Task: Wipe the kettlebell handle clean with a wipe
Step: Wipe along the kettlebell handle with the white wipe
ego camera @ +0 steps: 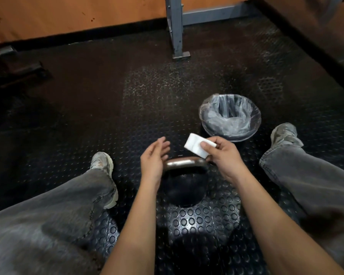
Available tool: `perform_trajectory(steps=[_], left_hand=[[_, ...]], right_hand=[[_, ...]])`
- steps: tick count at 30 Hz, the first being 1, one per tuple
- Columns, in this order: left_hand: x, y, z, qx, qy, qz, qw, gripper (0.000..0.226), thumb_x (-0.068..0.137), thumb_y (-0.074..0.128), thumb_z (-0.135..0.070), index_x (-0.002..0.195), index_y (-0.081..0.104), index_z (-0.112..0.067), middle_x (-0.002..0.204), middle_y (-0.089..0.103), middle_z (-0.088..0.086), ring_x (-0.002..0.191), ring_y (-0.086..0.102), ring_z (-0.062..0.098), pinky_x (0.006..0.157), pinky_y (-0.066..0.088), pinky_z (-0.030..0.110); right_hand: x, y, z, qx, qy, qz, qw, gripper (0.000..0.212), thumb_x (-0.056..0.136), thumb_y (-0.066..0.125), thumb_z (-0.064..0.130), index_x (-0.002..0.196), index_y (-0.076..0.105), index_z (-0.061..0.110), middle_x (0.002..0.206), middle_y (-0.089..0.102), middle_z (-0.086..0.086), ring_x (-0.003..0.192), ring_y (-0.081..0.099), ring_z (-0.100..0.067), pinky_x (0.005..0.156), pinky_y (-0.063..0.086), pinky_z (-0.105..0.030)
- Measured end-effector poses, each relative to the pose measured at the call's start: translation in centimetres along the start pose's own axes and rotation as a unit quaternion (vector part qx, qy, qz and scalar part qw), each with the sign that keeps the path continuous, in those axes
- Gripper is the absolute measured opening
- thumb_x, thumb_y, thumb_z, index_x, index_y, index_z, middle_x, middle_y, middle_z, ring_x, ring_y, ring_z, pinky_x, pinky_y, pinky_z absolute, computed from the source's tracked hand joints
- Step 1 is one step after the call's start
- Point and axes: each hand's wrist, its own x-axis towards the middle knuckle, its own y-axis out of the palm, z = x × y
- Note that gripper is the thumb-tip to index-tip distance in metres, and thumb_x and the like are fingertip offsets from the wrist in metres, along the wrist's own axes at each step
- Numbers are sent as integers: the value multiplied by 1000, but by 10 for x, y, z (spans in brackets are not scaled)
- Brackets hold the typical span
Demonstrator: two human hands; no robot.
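A black kettlebell (184, 187) stands on the studded rubber floor between my legs, its worn metal handle (184, 162) lying crosswise on top. My right hand (221, 153) pinches a folded white wipe (196, 144) between thumb and fingers, just above the handle's right end. My left hand (154, 156) hovers over the handle's left end with its fingers relaxed and straight, holding nothing. The left hand hides the handle's left end.
A small round bin (229, 117) lined with a clear plastic bag stands on the floor beyond my right hand. My legs in grey jeans and grey shoes (102, 162) lie either side of the kettlebell. A grey metal frame post (176, 30) stands at the back.
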Motion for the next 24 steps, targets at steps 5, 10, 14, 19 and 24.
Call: perform_trajectory(steps=[5,10,14,19,24], left_hand=[[17,-43,33,-8,-66,-88,994,36,103,49,-39,126,66,-16,121,71,0,119,63,16,105,47,38],[5,-53,91,-6,-227,-127,966,56,101,39,-54,139,56,-16,145,54,0,140,43,24,119,26,51],[-9,-49,121,-42,-306,-76,948,71,101,25,-63,145,47,-12,152,47,7,141,40,33,116,26,60],[-12,-47,126,-85,-302,-59,948,74,101,22,-63,145,45,-9,150,48,13,136,45,37,107,36,56],[-5,-46,128,-85,-298,-49,949,76,100,23,-65,144,46,-8,136,58,13,117,54,33,101,42,50]], right_hand=[[1,-25,-26,56,45,-125,990,2,91,71,14,93,72,14,88,73,-8,72,62,-17,60,46,-28],[-22,-19,-98,20,161,-259,952,2,90,70,15,90,68,15,95,73,-11,82,66,-23,78,53,-37],[-30,5,-137,-20,226,-230,946,3,91,67,16,91,66,13,99,72,-14,83,65,-25,70,50,-35],[-11,18,-118,101,204,-257,939,7,93,64,6,90,62,12,96,68,-12,83,63,-24,63,50,-30],[-25,41,-77,-27,30,-295,955,11,87,67,11,81,64,20,80,68,3,75,62,-11,68,49,-19]])
